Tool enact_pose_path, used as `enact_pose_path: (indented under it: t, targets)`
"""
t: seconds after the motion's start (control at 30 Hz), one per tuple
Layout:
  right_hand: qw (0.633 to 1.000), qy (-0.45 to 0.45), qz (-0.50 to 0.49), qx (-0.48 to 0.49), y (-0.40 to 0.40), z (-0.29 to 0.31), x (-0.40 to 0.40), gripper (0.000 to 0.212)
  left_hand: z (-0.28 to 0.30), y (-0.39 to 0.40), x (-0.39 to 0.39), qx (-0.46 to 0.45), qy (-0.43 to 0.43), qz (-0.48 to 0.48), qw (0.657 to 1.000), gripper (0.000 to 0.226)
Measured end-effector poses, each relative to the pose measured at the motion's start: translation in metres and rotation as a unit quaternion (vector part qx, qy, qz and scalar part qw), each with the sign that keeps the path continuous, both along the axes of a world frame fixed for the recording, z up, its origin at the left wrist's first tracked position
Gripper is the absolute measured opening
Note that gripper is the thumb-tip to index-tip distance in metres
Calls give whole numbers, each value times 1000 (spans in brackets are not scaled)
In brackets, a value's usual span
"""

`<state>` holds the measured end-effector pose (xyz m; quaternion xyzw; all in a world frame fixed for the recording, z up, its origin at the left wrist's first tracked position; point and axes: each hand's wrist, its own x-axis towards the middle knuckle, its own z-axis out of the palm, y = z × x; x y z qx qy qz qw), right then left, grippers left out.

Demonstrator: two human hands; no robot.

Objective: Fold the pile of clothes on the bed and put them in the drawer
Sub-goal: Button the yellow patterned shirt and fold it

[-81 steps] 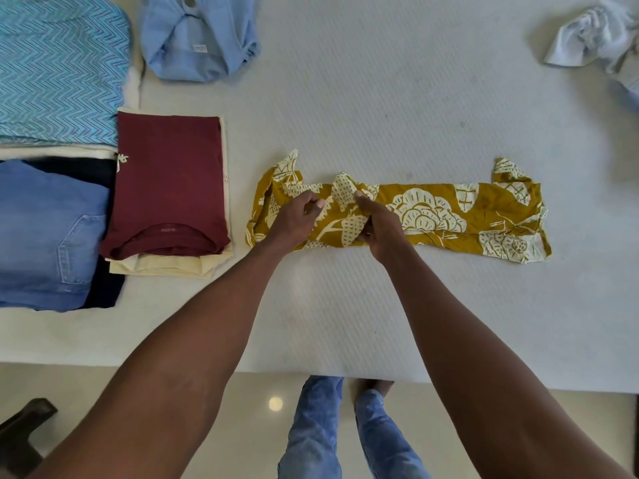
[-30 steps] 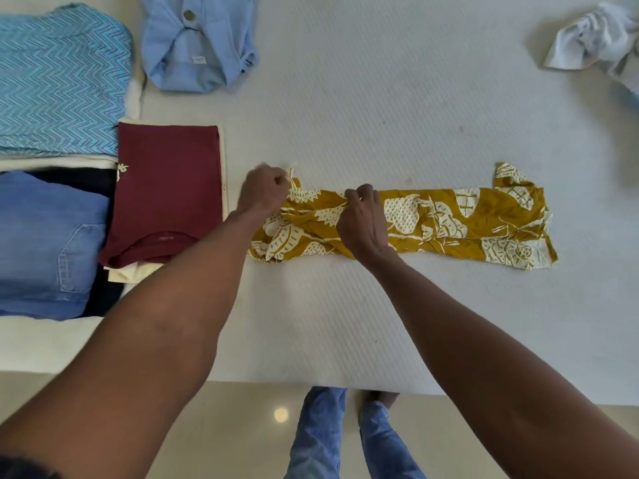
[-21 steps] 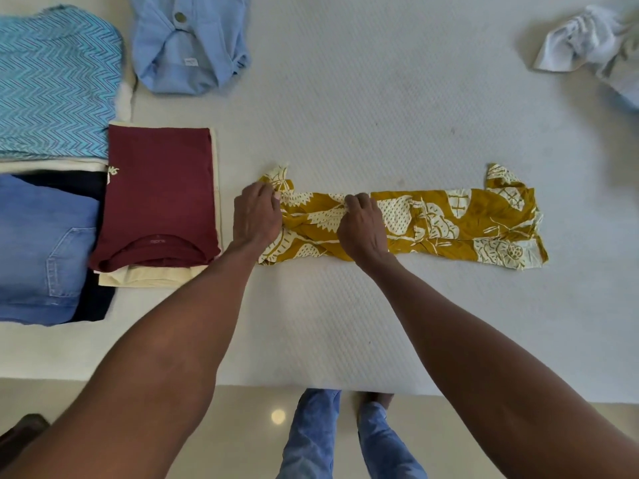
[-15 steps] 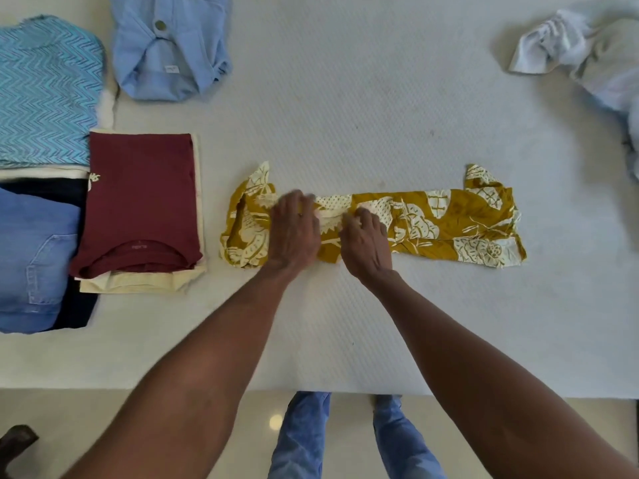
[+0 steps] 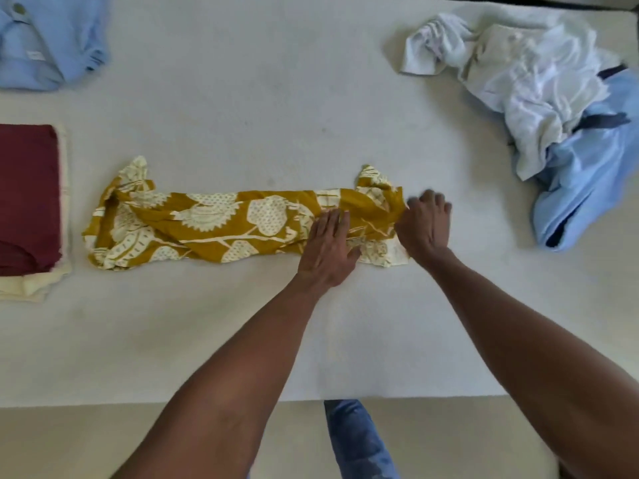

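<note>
A mustard-yellow garment with a cream leaf print (image 5: 214,229) lies as a long narrow strip across the white bed (image 5: 242,98). My left hand (image 5: 328,247) presses flat on its right part, fingers straight. At the strip's right end my right hand (image 5: 425,226) rests with its fingers bent over the cloth edge; whether it pinches the cloth is not plain. A heap of unfolded white and light-blue clothes (image 5: 553,115) lies at the far right.
A folded maroon garment on a cream one (image 5: 27,198) sits at the left edge. A folded light-blue shirt (image 5: 45,39) lies at the far left corner. The bed's front edge runs below my arms, with floor and my jeans-clad leg (image 5: 359,440) beyond.
Both hands slid from the strip's left half to its right end. My view swung right, so the unfolded heap came in and the left stacks mostly left the frame.
</note>
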<state>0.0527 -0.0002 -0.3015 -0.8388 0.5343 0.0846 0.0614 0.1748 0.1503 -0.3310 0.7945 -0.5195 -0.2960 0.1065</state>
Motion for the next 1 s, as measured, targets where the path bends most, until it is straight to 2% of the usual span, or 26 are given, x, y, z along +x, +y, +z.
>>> enact_pose_path:
  t: [0.07,0.1,0.17,0.27,0.37,0.47,0.53,0.6,0.7,0.77,0.8,0.87,0.93,1.0]
  targets:
    - [990,-68,121,36,-33,4,1,37,-6,-23,-30,6,-1,17,1000,87]
    - [976,-74,192,67,-46,5,8,39,-8,-31,-41,9,-10,34,999,91]
    - [948,-25,300,105,-67,3,27,41,-14,-38,-57,11,-39,65,997,97]
    - [924,23,368,104,-74,-2,44,36,-20,-38,-63,16,-53,78,995,99]
    - [922,-25,377,87,-80,-2,43,20,-20,-41,-67,7,-48,88,995,100]
    - [926,-81,285,233,-84,12,45,21,-19,-39,-71,1,-59,95,994,106]
    - [934,-55,210,282,-91,16,42,22,-20,-38,-76,5,-70,91,993,113]
    - [956,-16,150,251,-98,13,33,26,-21,-40,-84,13,-80,78,994,120]
    - [987,41,111,106,-110,7,15,27,-26,-45,-97,14,-95,72,993,129]
    - [991,-6,118,59,-114,2,9,26,-28,-46,-102,9,-102,85,991,132]
    - [987,-51,136,72,-114,-2,10,25,-30,-47,-104,10,-101,93,991,134]
    - [963,-112,178,168,-109,-6,16,30,-27,-51,-113,21,-85,119,989,137]
    - [936,-57,224,264,-103,-9,23,49,-22,-59,-124,37,-60,160,985,140]
    - [928,7,261,265,-101,-12,25,57,-19,-68,-137,58,-35,206,976,140]
